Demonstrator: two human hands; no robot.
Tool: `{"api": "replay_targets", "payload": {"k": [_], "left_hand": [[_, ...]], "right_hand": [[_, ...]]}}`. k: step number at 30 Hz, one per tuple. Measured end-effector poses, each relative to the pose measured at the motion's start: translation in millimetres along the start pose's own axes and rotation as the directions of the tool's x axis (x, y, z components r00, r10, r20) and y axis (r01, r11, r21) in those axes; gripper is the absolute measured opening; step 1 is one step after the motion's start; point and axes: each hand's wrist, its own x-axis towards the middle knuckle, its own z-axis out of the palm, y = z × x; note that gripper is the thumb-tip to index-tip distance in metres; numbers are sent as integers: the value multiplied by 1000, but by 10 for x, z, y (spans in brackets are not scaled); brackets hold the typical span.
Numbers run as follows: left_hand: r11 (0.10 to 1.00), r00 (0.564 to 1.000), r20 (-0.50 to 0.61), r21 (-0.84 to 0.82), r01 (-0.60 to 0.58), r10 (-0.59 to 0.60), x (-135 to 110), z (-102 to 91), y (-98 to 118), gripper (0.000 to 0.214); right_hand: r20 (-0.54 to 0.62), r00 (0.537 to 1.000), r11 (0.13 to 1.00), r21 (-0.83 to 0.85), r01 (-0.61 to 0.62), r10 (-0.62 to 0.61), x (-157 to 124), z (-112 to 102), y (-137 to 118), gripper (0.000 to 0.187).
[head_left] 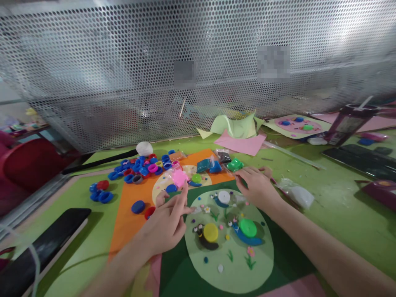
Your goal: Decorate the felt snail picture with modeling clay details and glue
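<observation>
My left hand [171,218] hovers at the left edge of a pale green paper oval [229,274]. Its index finger points towards a pink packet of clay [179,177], and the fingers are apart with nothing in them. At the oval's upper right is my right hand [258,186], fingers loosely bent and spread, tips near a green clay packet [235,164]. Whether they touch it I cannot tell. On the oval are clay snails with bottle-cap shells: a yellow cap [210,232], a green cap [248,227] and a white cap [224,197], with small flowers and dots.
Many bottle caps [144,167] lie in a heap at the left. A black phone [58,235] rests at the left edge. Paper scraps [238,141] sit by the perforated metal screen [123,74]. A dark drink cup [349,123] stands at the right, behind another phone [365,161].
</observation>
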Motion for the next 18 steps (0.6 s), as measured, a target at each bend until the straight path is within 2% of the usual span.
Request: {"api": "replay_targets", "payload": {"k": [6, 13, 18], "left_hand": [[1000, 999, 32, 2, -14, 14, -20, -1, 11, 80], [989, 987, 117, 89, -118, 108, -13, -25, -26, 78], [978, 980, 150, 148, -149, 127, -39, -31, -49, 78]], "right_hand": [[2, 1000, 1000, -7, 0, 0, 1, 4, -1, 18], [-7, 1000, 1000, -16, 1, -1, -6, 15, 5, 19], [-9, 1000, 1000, -21, 3, -3, -5, 9, 4, 19]]}}
